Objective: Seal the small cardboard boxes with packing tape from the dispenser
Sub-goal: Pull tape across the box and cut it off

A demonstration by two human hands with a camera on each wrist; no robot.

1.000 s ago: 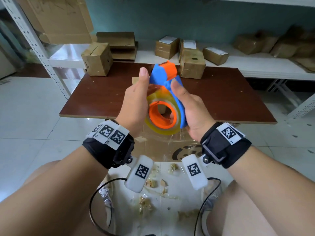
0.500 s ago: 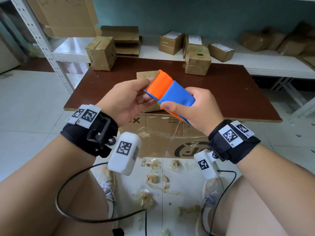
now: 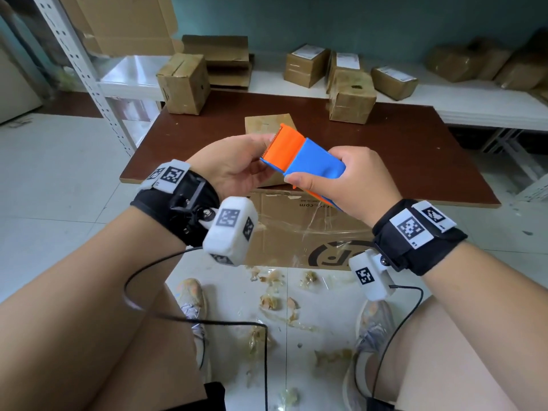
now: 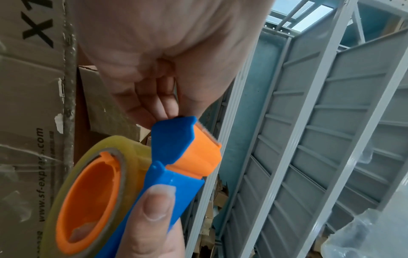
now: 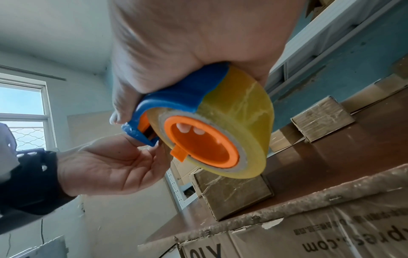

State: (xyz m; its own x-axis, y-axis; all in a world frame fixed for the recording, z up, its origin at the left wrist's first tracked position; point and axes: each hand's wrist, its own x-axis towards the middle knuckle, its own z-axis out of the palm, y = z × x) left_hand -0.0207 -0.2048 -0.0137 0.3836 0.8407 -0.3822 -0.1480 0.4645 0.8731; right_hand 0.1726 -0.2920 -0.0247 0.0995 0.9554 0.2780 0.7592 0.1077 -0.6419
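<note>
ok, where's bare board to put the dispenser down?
Bare brown board to the right, between the right-hand box and its near edge; also between the left box and the near-left corner. Mid-board, under the dispenser, a small box lies.

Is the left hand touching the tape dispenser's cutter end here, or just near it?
Touching. In the left wrist view the left hand's fingertips meet the blue tip of the tape dispenser, with no gap.

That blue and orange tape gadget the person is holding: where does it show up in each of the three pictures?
Head view: tape dispenser at centre, between both hands, above the brown table.
Left wrist view: dispenser at lower centre, yellowish roll to its left.
Right wrist view: dispenser at centre, its roll facing the camera.
Shared landmark: the orange hub inside the roll, in both wrist views.
</note>
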